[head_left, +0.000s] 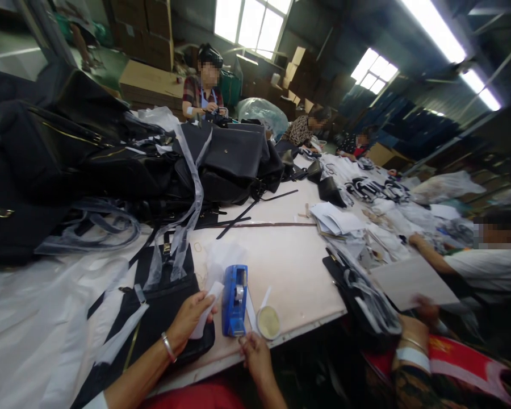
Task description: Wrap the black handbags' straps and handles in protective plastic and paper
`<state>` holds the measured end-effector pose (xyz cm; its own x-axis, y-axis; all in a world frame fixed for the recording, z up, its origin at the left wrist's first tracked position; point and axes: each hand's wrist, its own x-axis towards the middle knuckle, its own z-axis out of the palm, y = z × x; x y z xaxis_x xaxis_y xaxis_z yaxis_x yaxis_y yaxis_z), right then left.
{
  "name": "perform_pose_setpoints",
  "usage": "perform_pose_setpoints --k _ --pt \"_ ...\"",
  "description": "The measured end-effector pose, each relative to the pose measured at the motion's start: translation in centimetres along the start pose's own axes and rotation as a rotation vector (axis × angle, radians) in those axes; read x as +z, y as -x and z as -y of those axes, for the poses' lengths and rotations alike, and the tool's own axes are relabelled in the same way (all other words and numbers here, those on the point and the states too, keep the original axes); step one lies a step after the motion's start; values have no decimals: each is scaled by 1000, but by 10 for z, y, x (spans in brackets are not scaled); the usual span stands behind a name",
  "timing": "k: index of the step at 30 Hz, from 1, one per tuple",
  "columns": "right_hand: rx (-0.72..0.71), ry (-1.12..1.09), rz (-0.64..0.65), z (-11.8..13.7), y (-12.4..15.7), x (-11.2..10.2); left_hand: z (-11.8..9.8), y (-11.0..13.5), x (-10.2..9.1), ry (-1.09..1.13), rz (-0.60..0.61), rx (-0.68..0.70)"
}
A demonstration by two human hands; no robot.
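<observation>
- blue tape dispenser [230,309] on tbl [298,278], nr front edge;
- R hand [256,353] at its 5 o'clock, fingers curled by its near end; can't tell if gripping tape;
- L hand [191,319] at 8, grasping white slip [209,307] over blk bag [159,309];
- yellowish disc [268,322] at 4;
- bag pile [234,153] at 12; paper stack [338,218] at 2

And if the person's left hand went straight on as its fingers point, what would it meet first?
Probably the blue, oblong plastic tape dispenser, just past the thin white slip the left hand holds; their relative height is hard to judge.
</observation>
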<state>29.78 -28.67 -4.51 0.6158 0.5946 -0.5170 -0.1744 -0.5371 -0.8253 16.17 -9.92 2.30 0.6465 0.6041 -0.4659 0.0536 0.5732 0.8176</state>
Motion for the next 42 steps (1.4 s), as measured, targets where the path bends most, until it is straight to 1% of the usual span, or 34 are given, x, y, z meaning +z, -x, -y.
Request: perform_pose_setpoints --k 1,4,5,6,8,10,11,13,15,16,18,20,23,27,30,32,35,38,40,42 --pt "-73 101 -16 2 -1 -3 0 0 0 6 0 5" --pt "-295 515 -79 2 1 -15 -1 1 1 24 1 21" --pt "-335 613 -95 2 4 -20 -2 1 1 31 4 26" --pt "-346 654 -97 5 6 -23 -2 1 1 38 9 28" --pt "-364 628 -81 21 11 -27 -1 1 0 47 13 20" --pt "-418 530 -38 54 16 -24 2 -1 0 44 3 12" --pt "-469 470 -11 75 16 -18 3 -2 0 37 -5 13" --pt "-549 400 93 118 14 -3 6 -6 0 10 -12 22" --pt "-638 371 180 152 5 15 9 -9 1 -16 2 42" --pt "-686 389 207 164 -1 22 10 -10 2 -26 13 56" --pt "-768 464 246 175 -14 34 12 -10 4 -42 22 89" --pt "-801 546 278 175 -27 39 13 -8 5 -61 -1 119" --pt "-721 566 307 167 -41 38 11 -4 4 -68 -31 141" --pt "-552 377 357 155 -54 42 3 -1 -1 36 22 104" --pt "-432 198 384 141 -57 55 -1 -2 -7 238 92 28" --pt "-390 121 381 132 -54 67 0 -4 -11 406 136 -33" --pt "-393 63 377 123 -49 80 6 -7 -20 637 209 -147" --pt "-421 20 395 120 -49 84 10 -8 -26 785 250 -264" --pt "-435 26 422 122 -54 79 9 -7 -26 787 238 -280" --pt "-419 36 444 127 -60 71 6 -4 -21 704 200 -227"
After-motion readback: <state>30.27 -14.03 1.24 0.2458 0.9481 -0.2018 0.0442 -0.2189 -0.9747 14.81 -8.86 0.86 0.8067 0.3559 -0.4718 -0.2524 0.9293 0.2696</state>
